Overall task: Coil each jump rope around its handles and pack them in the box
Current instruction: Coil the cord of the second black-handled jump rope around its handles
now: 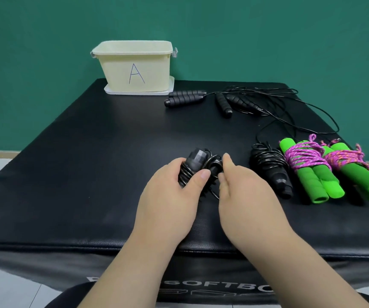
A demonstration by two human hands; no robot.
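Observation:
My left hand (174,192) grips a black jump rope bundle (198,163), its cord wound around the faceted handles, near the table's front middle. My right hand (243,185) pinches the cord at the bundle's right side. To the right lie a coiled black rope (272,167) and two green-handled ropes wrapped in pink cord (305,165) (354,167). Two uncoiled black ropes with foam handles (185,98) (234,103) lie at the back, their thin cords tangled across the back right. The cream box marked "A" (134,52) stands open at the back left on its white lid.
Everything lies on a black padded table (79,152) in front of a green wall. Loose black cord (294,121) loops from the back right towards the coiled bundles. The table's front edge drops off just below my wrists.

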